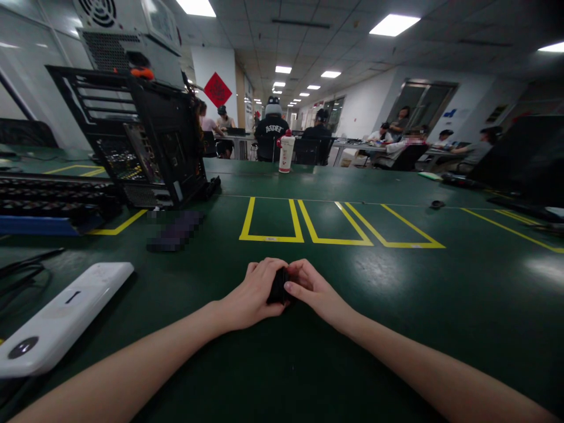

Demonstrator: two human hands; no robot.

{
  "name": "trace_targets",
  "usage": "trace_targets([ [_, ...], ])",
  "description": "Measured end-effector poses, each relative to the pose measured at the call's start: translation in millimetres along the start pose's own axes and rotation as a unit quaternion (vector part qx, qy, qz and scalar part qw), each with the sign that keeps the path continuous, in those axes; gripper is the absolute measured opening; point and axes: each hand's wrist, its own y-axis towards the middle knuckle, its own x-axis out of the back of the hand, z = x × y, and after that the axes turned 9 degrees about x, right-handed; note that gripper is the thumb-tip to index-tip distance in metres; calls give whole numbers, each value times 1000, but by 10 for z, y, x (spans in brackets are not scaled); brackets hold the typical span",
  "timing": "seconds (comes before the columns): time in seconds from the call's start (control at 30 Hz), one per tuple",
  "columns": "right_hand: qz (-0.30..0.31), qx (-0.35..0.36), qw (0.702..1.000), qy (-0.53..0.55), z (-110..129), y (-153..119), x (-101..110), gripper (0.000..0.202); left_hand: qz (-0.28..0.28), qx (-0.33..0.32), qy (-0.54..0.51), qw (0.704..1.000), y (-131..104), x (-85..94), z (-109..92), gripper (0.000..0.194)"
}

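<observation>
A small black block-like object (277, 288) is held low over the green tabletop (282, 364), in front of my body. My left hand (251, 294) wraps round its left side, with the fingers over the top and the thumb along the near edge. From the other side, my right hand (311, 289) pinches its right end between thumb and curled fingers. Much of the object is covered by my hands, so its exact kind cannot be told.
On the left lie a white long device (74, 311), a dark pixelated flat item (176, 230) and an open black computer case (167, 147). Yellow tape outlines (273, 238) mark the table ahead. A paper cup (286, 155) stands near the far edge; people sit beyond.
</observation>
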Motion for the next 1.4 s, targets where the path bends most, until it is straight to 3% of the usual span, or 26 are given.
trace_targets([
  [0.23,46,23,998,37,-12,-19,28,32,2,4,9,1000,2,12,-19,51],
  [0.43,12,18,1000,16,4,2,8,18,2,10,11,1000,8,2,-17,50],
  [0.6,15,-3,1000,2,-16,6,33,24,2,7,5,1000,7,-14,-10,51],
  [0.8,57,22,997,45,-11,-14,62,35,0,10,10,1000,12,-11,-12,51],
  [0.97,23,16,999,27,35,-18,21,19,6,9,10,1000,8,18,-31,49],
  [1.13,10,-4,1000,1,1,-4,25,28,-5,6,9,1000,6,8,-30,51],
  [1.4,40,28,997,57,-10,-9,34,30,1,11,13,1000,11,3,-30,51],
])
